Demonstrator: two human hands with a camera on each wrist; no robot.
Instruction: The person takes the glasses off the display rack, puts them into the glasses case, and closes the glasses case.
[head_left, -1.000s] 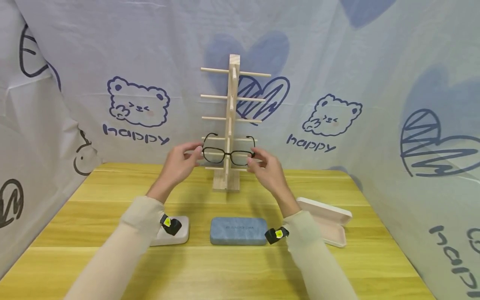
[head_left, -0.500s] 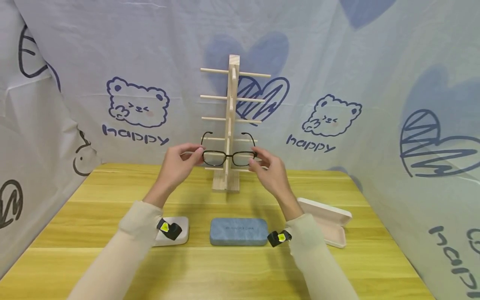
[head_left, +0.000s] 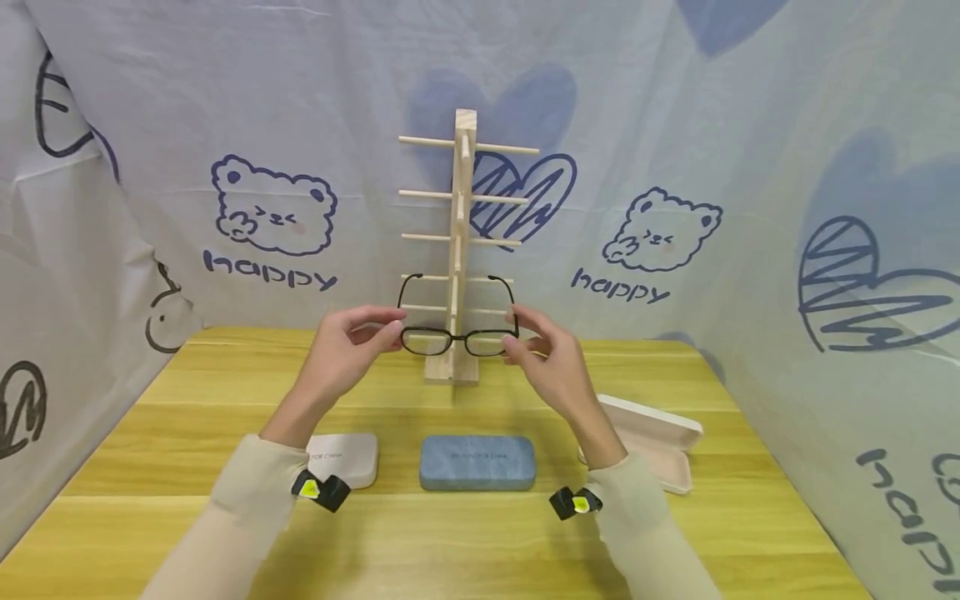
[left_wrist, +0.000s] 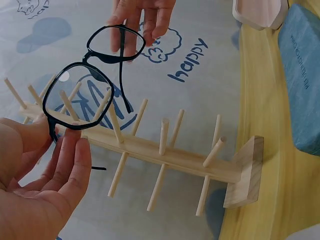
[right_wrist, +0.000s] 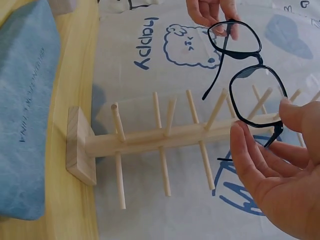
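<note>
A pair of black-framed glasses (head_left: 458, 337) is held up with its temples unfolded and pointing toward the wooden display stand (head_left: 461, 218). My left hand (head_left: 343, 348) pinches the left end of the frame between thumb and fingers. At the opposite end, my right hand (head_left: 557, 360) grips the frame near the hinge in the same way. In both wrist views the glasses (left_wrist: 80, 95) overlap the stand's pegs (right_wrist: 162, 170). No glasses hang on the stand in the head view.
On the wooden table (head_left: 420, 550) lie a blue glasses case (head_left: 477, 463) in the middle and a white case (head_left: 351, 460) at the left, both closed. An open white case (head_left: 660, 442) lies at the right, partly behind my forearm. A printed cloth (head_left: 360, 100) surrounds the table.
The glasses, with both hands on them, have come down and a little closer to me. My forearms have drawn back, uncovering more of the white case at the left.
</note>
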